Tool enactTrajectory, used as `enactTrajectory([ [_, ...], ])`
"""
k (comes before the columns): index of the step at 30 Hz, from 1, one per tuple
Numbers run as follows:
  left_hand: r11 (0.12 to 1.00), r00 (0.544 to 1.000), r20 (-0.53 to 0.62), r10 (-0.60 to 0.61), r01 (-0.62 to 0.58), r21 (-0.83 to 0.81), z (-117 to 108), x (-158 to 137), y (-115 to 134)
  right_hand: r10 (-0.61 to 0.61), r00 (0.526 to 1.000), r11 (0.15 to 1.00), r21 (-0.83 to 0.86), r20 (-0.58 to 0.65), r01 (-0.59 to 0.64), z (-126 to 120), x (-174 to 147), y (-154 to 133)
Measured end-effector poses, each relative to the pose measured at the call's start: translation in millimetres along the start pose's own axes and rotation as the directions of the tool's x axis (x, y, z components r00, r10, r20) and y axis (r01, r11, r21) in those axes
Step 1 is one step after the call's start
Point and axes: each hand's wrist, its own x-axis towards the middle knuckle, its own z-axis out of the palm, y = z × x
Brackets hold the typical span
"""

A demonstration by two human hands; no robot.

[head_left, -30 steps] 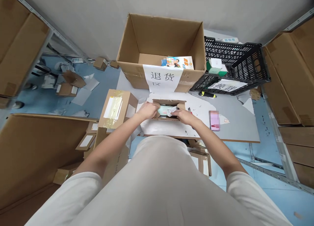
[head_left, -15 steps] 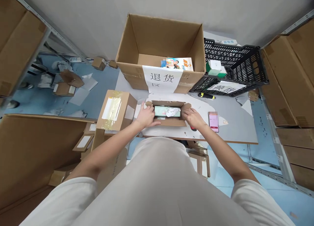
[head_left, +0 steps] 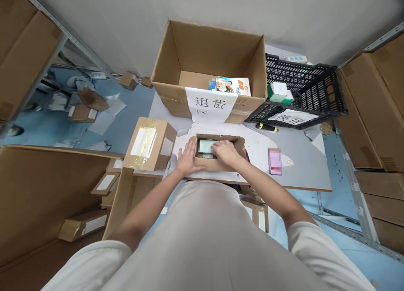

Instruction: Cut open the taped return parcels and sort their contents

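Observation:
A small open cardboard box (head_left: 217, 165) lies on the table in front of me, with a pale green carton (head_left: 206, 146) inside. My left hand (head_left: 188, 160) rests flat against the box's left side, fingers stretched and thumb along the front edge. Into the box reaches my right hand (head_left: 226, 153), its fingers curled over the right part of the carton. Whatever these fingers hold is hidden under them, and the crumpled white paper is covered from view. A red and black tool (head_left: 246, 155) shows partly at the box's right side.
Behind stands a large open carton (head_left: 170, 96) with a paper sign and printed packs. To its right is a black plastic crate (head_left: 330, 108) holding green-white boxes. A taped parcel (head_left: 150, 144) sits left, a phone (head_left: 275, 161) right, and a yellow-black cutter (head_left: 267, 127) near the crate.
My right hand has left the box's right flap and moved left into the box, over where the crumpled paper lay. The box's front flap now stands up. My left hand has shifted slightly down.

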Motion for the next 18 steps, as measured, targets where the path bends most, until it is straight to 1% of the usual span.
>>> enactTrajectory([
  [2,1.0,1.0,-0.01,-0.008,0.008,-0.005,-2.3,0.0,1.1,-0.039,0.997,0.999,0.012,0.063,0.039,3.2,34.9,-16.4],
  [4,1.0,1.0,-0.018,-0.018,0.018,-0.004,-5.0,-0.4,2.9,-0.03,0.988,1.0,0.005,0.15,0.03,13.7,61.4,-25.1],
  [7,1.0,0.999,-0.042,-0.022,0.022,-0.002,-8.5,-2.8,6.4,-0.011,0.979,1.0,-0.011,0.206,0.014,31.9,79.5,-26.1],
  [10,1.0,0.999,-0.054,0.007,-0.006,0.004,-9.7,-6.8,10.7,-0.005,0.978,0.999,-0.042,0.21,0.014,42.6,79.7,-21.4],
  [12,1.0,0.999,-0.05,0.02,-0.019,0.013,-9.2,-9.3,13.4,-0.014,0.976,0.998,-0.059,0.217,0.028,43.4,76.6,-18.8],
  [15,1.0,0.999,-0.052,0.014,-0.013,0.025,-8.1,-10.7,16.5,-0.074,0.978,0.994,-0.067,0.194,0.088,34.6,69.5,-14.9],
  [18,1.0,0.998,-0.064,0.002,0.0,0.028,-8.9,-8.8,17.0,-0.124,0.988,0.991,-0.041,0.095,0.129,17.4,54.0,-4.7],
])
